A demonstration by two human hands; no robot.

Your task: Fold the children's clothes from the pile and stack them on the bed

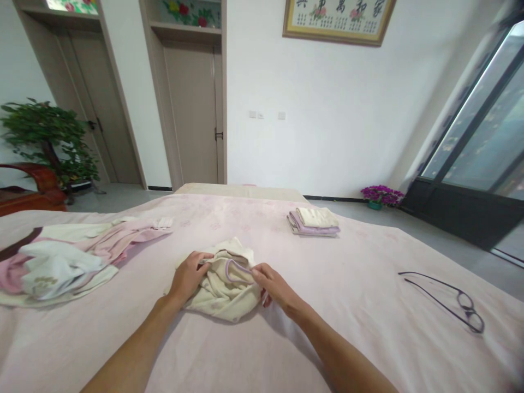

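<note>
A crumpled cream garment (229, 297) with a lilac-trimmed opening lies on the pink sheet (229, 355) in front of me. My left hand (190, 278) grips its left side, thumb and fingers closed on the cloth. On the other side, my right hand (272, 284) pinches the fabric close to the lilac edge; some of its fingers are tucked underneath. The garment's exact kind cannot be made out in its bunched state. Beyond it to the right sits a small stack of folded clothes (315, 221), cream on top with lilac below.
At the left lies a loose heap of pink and white clothes (69, 265). A pair of glasses (460, 300) rests unfolded on the sheet at the right. Past the far edge stand a cream surface (241, 191), a pot of purple flowers (380, 195) and a leafy plant (45, 142).
</note>
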